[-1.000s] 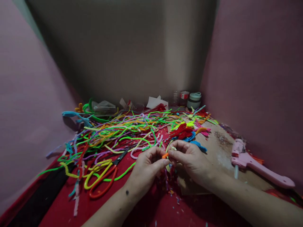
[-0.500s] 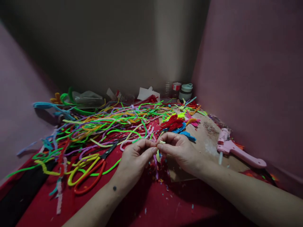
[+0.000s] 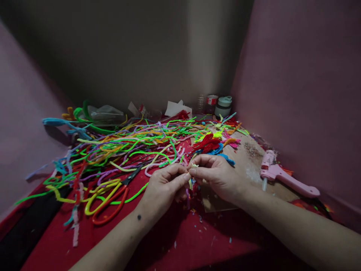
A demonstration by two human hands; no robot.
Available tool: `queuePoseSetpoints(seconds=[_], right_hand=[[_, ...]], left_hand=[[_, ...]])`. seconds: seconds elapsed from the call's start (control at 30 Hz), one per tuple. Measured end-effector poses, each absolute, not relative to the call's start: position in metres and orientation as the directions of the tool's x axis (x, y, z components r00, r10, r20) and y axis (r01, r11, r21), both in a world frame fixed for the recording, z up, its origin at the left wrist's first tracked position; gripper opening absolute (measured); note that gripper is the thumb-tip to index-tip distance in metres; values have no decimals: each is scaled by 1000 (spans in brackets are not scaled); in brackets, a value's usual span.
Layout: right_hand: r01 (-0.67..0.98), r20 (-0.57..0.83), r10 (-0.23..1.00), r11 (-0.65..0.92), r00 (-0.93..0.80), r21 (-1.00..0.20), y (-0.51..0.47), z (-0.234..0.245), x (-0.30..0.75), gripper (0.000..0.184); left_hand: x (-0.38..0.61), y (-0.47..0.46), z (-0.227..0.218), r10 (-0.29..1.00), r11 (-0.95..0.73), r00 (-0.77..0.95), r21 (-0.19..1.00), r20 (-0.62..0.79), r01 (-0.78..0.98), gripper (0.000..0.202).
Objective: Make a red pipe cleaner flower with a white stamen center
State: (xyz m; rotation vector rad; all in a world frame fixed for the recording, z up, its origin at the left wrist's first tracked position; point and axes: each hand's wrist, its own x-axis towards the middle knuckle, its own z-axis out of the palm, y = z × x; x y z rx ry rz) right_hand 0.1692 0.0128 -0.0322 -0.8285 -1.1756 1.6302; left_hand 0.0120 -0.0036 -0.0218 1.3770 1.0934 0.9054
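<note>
Head view: left hand (image 3: 162, 188) and right hand (image 3: 217, 175) are both pinching a pale stem (image 3: 194, 166), its long axis running 6 to 12 o'clock, tip at 12.

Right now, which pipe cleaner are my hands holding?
The short cream piece, pinched between the left hand and right hand; the other pipe cleaners lie loose on the red cloth.

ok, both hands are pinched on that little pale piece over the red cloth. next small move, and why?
Probably a small twist of the pale piece, without letting go. The left hand and right hand both pinch it, thumb against forefinger, tips nearly meeting, while the scissors and pink glue gun lie untouched to either side.
</note>
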Motion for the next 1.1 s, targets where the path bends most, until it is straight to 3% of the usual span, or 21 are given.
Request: queuePoseSetpoints(seconds=[0.13,0.3,0.43,0.5,0.57,0.7,0.97,1.1], right_hand=[[-337,46,959,-53,-279,-940,17,-25,174,23],[-270,68,981,16,-183,-963,22,-23,180,6],[-235,65,979,17,-195,-972,23,-26,180,5],[-222,15,975,-35,-220,-974,23,-25,176,7],[-209,-67,959,-128,-276,-969,21,-24,170,14],[-318,-96,913,-235,-397,-919,17,-27,155,22],[-485,-96,926,-278,-366,-829,16,-37,147,16],[-489,-90,910,-298,-404,-820,20,-40,150,14]], left_hand=[[6,0,-14,985,8,171,1000,-10,13,15],[-9,13,-5,997,-65,-52,998,64,-23,10],[-24,24,-4,974,-181,-151,981,170,-66,9],[-26,26,-4,975,-163,-171,982,144,-97,11],[-23,24,-6,994,-64,-100,988,51,-138,12],[-8,12,-11,944,221,282,962,-171,-159,17],[0,2,-14,914,260,344,961,-214,-94,24],[-4,3,-7,937,201,292,980,-193,3,14]])
